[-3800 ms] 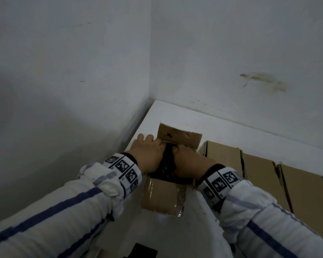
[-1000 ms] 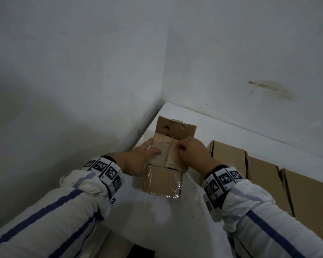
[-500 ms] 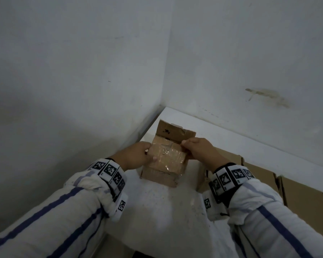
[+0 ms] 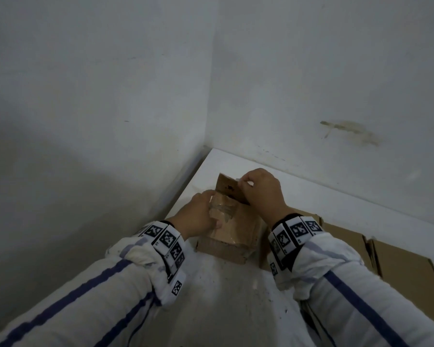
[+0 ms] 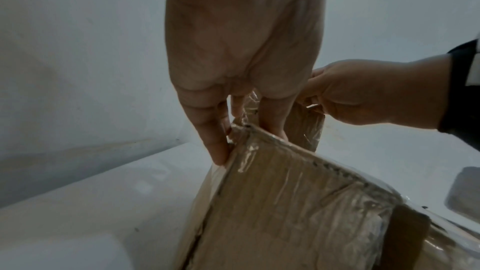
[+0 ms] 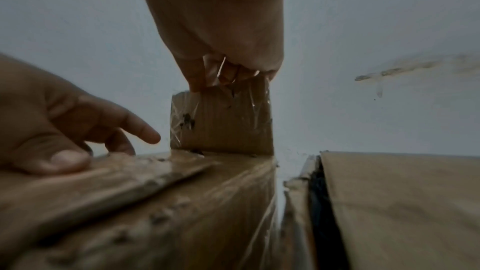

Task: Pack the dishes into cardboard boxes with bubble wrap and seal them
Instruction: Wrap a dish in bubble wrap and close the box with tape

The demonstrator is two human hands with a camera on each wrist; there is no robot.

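Note:
A small cardboard box (image 4: 232, 237), glossy with clear tape, stands on the white table (image 4: 236, 301) near the wall corner. Its near flaps lie folded down over the top. The far flap (image 4: 229, 189) stands upright. My right hand (image 4: 262, 191) pinches the far flap's top edge, where a loose strip of clear tape (image 6: 217, 71) shows between the fingers. My left hand (image 4: 198, 216) rests on the box's left side, thumb pressing the folded flap (image 6: 145, 168) and straight fingers (image 5: 215, 141) against the box's edge. The contents are hidden.
A row of larger closed cardboard boxes (image 4: 398, 266) lies on the table right of the small box, the nearest one (image 6: 389, 202) almost touching it. White walls (image 4: 110, 96) close in on the left and behind. A grey rectangular object (image 5: 465, 192) sits at the right edge.
The near flaps were folded down over the dark opening. My right hand went up from the box top to the far flap's upper edge; my left hand shifted onto the folded flap.

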